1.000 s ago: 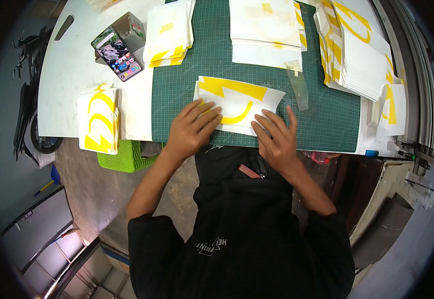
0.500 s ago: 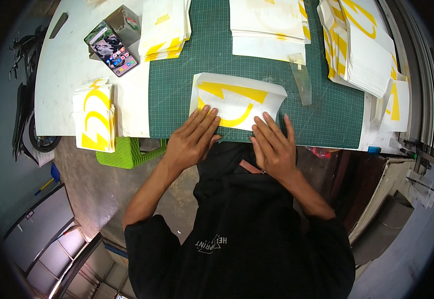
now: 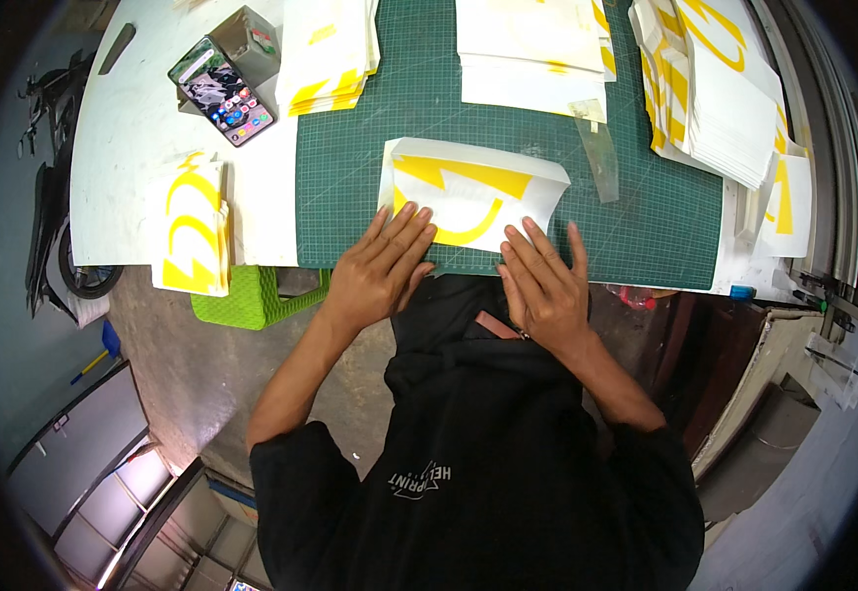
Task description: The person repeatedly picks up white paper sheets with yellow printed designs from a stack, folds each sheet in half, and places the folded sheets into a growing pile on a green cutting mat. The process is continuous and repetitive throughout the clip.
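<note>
A white paper sheet with yellow print (image 3: 470, 205) lies on the green cutting mat (image 3: 350, 167) right in front of me. Its far edge is folded up and curls over toward me. My left hand (image 3: 382, 264) rests with outstretched fingers on the sheet's near left corner, palm down and open. On the near right corner lie the fingertips of my right hand (image 3: 547, 281), also flat and open, with its little finger apart on the mat. Both palms reach over the table's front edge.
Stacks of yellow-and-white paper stand at the far left (image 3: 326, 59), far middle (image 3: 532, 84) and right (image 3: 729, 113). A smaller pile (image 3: 191, 231) sits at the left front edge. A phone (image 3: 222, 94) leans on a grey box (image 3: 250, 44). Below is a green stool (image 3: 242, 303).
Hardly anything differs. Both hands stay pressed on the sheet's near corners, and the whole view has shifted very slightly.
</note>
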`<control>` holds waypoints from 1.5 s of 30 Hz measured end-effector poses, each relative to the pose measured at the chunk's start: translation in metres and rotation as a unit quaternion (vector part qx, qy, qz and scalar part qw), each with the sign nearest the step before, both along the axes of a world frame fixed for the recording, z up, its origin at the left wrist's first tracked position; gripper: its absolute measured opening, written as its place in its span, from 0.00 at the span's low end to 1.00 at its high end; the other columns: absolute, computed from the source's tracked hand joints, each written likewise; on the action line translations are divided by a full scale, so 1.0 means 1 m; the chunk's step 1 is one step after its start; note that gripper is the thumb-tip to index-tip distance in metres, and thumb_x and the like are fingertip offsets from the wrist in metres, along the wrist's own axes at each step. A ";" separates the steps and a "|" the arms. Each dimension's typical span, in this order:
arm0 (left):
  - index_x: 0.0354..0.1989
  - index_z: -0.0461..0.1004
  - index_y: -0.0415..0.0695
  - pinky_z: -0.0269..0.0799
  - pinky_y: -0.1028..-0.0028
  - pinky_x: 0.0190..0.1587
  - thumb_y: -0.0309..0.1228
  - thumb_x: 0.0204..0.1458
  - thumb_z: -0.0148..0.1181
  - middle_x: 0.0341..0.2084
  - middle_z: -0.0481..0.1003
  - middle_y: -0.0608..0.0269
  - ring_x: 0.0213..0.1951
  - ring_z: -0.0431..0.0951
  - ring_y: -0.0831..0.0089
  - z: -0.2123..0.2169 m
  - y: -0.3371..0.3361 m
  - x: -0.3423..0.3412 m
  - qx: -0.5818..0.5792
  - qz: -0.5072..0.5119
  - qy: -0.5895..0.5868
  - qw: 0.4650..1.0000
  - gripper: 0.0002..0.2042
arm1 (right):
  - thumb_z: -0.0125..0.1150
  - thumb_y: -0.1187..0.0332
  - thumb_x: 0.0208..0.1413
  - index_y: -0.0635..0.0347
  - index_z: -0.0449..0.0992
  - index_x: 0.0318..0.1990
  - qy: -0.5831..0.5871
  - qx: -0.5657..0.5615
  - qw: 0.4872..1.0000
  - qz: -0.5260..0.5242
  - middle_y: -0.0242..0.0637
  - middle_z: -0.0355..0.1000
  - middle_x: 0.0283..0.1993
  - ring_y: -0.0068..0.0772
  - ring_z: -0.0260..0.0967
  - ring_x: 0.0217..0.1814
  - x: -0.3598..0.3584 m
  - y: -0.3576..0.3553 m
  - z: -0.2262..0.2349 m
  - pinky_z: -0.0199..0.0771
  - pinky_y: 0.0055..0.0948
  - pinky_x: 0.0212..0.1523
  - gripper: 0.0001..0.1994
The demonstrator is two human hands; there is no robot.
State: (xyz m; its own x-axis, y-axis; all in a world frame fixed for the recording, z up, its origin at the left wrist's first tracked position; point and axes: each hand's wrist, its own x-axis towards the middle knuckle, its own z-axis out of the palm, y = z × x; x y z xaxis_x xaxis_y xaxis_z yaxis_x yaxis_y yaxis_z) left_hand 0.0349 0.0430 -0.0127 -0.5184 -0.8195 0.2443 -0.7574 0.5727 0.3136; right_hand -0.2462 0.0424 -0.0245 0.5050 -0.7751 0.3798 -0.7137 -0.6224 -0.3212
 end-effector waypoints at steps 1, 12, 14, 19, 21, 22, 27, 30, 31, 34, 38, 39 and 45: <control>0.64 0.74 0.37 0.66 0.51 0.71 0.32 0.55 0.71 0.66 0.73 0.52 0.70 0.71 0.54 0.000 0.000 0.000 0.002 -0.001 0.001 1.000 0.27 | 0.68 0.66 0.61 0.60 0.84 0.51 -0.001 0.001 1.000 0.000 0.37 0.76 0.65 0.39 0.64 0.76 0.000 0.000 0.000 0.47 0.65 0.79 0.14; 0.65 0.73 0.38 0.63 0.50 0.73 0.32 0.57 0.69 0.67 0.72 0.53 0.71 0.69 0.55 -0.002 0.002 0.000 0.005 0.006 -0.004 1.000 0.27 | 0.68 0.66 0.61 0.60 0.84 0.51 -0.007 0.008 1.000 -0.004 0.36 0.77 0.65 0.38 0.65 0.76 0.000 0.001 0.000 0.46 0.66 0.79 0.13; 0.66 0.72 0.38 0.60 0.49 0.74 0.33 0.59 0.68 0.68 0.71 0.53 0.72 0.68 0.55 -0.002 0.003 -0.001 0.004 0.009 -0.017 1.000 0.27 | 0.69 0.65 0.60 0.59 0.84 0.52 0.001 0.008 1.000 -0.003 0.36 0.76 0.65 0.39 0.64 0.77 -0.002 0.000 0.001 0.45 0.67 0.79 0.14; 0.72 0.66 0.43 0.54 0.45 0.75 0.49 0.61 0.62 0.73 0.62 0.46 0.75 0.60 0.49 0.007 0.022 -0.013 0.053 0.068 -0.112 0.990 0.35 | 0.72 0.62 0.58 0.56 0.82 0.56 0.020 0.025 0.999 -0.021 0.33 0.75 0.67 0.42 0.62 0.78 -0.025 0.004 0.004 0.43 0.69 0.78 0.19; 0.76 0.62 0.48 0.51 0.42 0.75 0.57 0.61 0.58 0.75 0.56 0.40 0.76 0.56 0.41 0.010 0.026 -0.027 0.078 0.087 -0.111 0.987 0.38 | 0.75 0.64 0.55 0.55 0.81 0.58 0.018 0.041 0.998 -0.035 0.31 0.74 0.69 0.42 0.62 0.78 -0.032 0.007 0.005 0.41 0.68 0.79 0.22; 0.77 0.60 0.52 0.49 0.39 0.74 0.60 0.62 0.55 0.76 0.52 0.37 0.76 0.53 0.37 0.011 0.027 -0.035 0.085 0.092 -0.100 0.987 0.39 | 0.74 0.62 0.56 0.56 0.81 0.57 0.024 0.039 0.999 -0.030 0.32 0.74 0.69 0.43 0.62 0.78 -0.033 0.006 0.005 0.41 0.69 0.78 0.22; 0.78 0.58 0.68 0.45 0.28 0.71 0.71 0.60 0.44 0.77 0.44 0.30 0.74 0.46 0.20 0.014 0.027 -0.055 0.084 0.104 -0.130 0.982 0.40 | 0.72 0.58 0.58 0.57 0.81 0.56 0.042 0.028 0.999 -0.017 0.34 0.74 0.68 0.46 0.61 0.78 -0.033 0.004 0.005 0.41 0.72 0.78 0.22; 0.79 0.58 0.66 0.47 0.28 0.70 0.70 0.57 0.50 0.77 0.46 0.29 0.72 0.49 0.17 0.019 0.028 -0.061 0.070 0.108 -0.139 0.982 0.42 | 0.72 0.59 0.58 0.58 0.81 0.56 0.044 0.030 0.999 -0.012 0.34 0.74 0.68 0.46 0.61 0.78 -0.034 0.003 0.006 0.41 0.72 0.78 0.21; 0.79 0.58 0.65 0.46 0.27 0.70 0.71 0.57 0.49 0.77 0.46 0.29 0.73 0.47 0.17 0.017 0.028 -0.063 0.076 0.117 -0.135 0.981 0.43 | 0.72 0.59 0.58 0.58 0.81 0.56 0.046 0.031 0.998 -0.011 0.34 0.74 0.68 0.46 0.61 0.78 -0.034 0.003 0.007 0.41 0.72 0.78 0.21; 0.79 0.58 0.65 0.43 0.24 0.69 0.73 0.56 0.48 0.77 0.45 0.30 0.74 0.43 0.18 0.013 0.029 -0.069 0.089 0.143 -0.128 0.977 0.44 | 0.73 0.60 0.57 0.57 0.81 0.57 0.051 0.036 0.998 -0.009 0.33 0.74 0.69 0.45 0.61 0.78 -0.034 0.002 0.011 0.40 0.71 0.79 0.22; 0.79 0.58 0.64 0.43 0.21 0.67 0.73 0.56 0.50 0.77 0.46 0.29 0.73 0.43 0.16 0.009 0.030 -0.077 0.089 0.168 -0.134 0.973 0.45 | 0.76 0.62 0.55 0.56 0.80 0.58 0.061 0.042 0.997 -0.007 0.31 0.73 0.69 0.43 0.62 0.78 -0.035 0.001 0.015 0.39 0.69 0.79 0.24; 0.79 0.58 0.64 0.43 0.20 0.66 0.73 0.56 0.51 0.76 0.46 0.28 0.73 0.43 0.16 0.008 0.030 -0.078 0.090 0.171 -0.136 0.972 0.45 | 0.76 0.61 0.55 0.56 0.80 0.58 0.065 0.042 0.997 -0.005 0.31 0.73 0.69 0.43 0.62 0.78 -0.035 0.001 0.016 0.39 0.69 0.79 0.24; 0.78 0.57 0.71 0.41 0.17 0.65 0.73 0.56 0.50 0.76 0.43 0.26 0.72 0.41 0.13 0.011 0.030 -0.083 0.098 0.178 -0.122 0.971 0.42 | 0.72 0.58 0.58 0.62 0.81 0.55 0.100 0.052 0.994 0.016 0.38 0.76 0.61 0.46 0.66 0.70 -0.028 -0.009 0.038 0.38 0.75 0.78 0.22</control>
